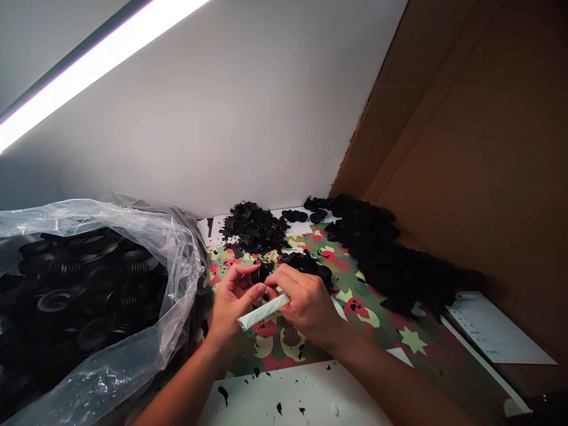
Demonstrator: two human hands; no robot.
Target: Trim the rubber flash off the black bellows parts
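Observation:
My left hand (233,299) is closed around a small black ribbed rubber part (261,273), holding it up over the patterned sheet. Against that part rests my right hand (306,300), its fingers wrapped round a slim tool with a whitish, wrapped-looking handle (262,313). The handle sticks out toward the lower left; the tool's working end is hidden by the fingers, so its kind does not show. Just behind my hands lie more black pieces (306,263). A heap of thin black rubber trimmings (255,228) is farther back.
At left stands a clear plastic bag (184,278) full of black ribbed rubber parts (95,278). Along the right runs a long pile of black pieces (381,254), beside a cardboard wall (479,165). A printed paper (501,331) lies at right. Black scraps litter the white front surface (284,396).

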